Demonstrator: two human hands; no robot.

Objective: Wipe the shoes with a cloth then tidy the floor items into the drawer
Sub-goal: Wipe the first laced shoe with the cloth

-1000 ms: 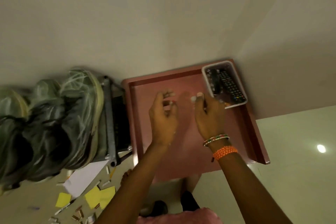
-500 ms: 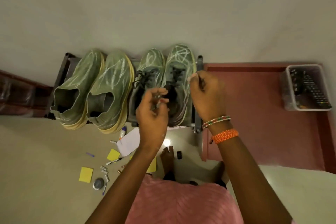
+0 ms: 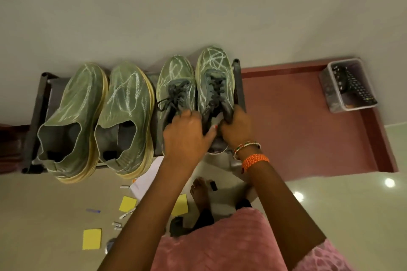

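Two pairs of green shoes stand on a dark rack (image 3: 36, 116) against the wall. On the left are slip-on shoes (image 3: 74, 121), on the right a laced pair (image 3: 176, 75). My left hand (image 3: 185, 134) lies curled over the heel end of the left laced shoe, its thumb reaching to the right laced shoe (image 3: 214, 66). At that shoe's right side, my right hand (image 3: 236, 130) grips the collar. No cloth shows. On the floor lie yellow sticky notes (image 3: 92, 238), a white paper (image 3: 147, 180), a blue pen (image 3: 93, 211), batteries (image 3: 116, 224) and a small black item (image 3: 213, 185).
Right of the rack is a red surface with a raised rim (image 3: 297, 127). In its far right corner a clear bin (image 3: 330, 92) holds remotes (image 3: 359, 90). My bare foot (image 3: 200, 193) stands among the floor items below the rack. The tiled floor is glossy.
The view swung left from the red surface to the shoe rack. Both hands dropped from mid-air onto the laced pair, and the right hand took hold of the right shoe's collar.
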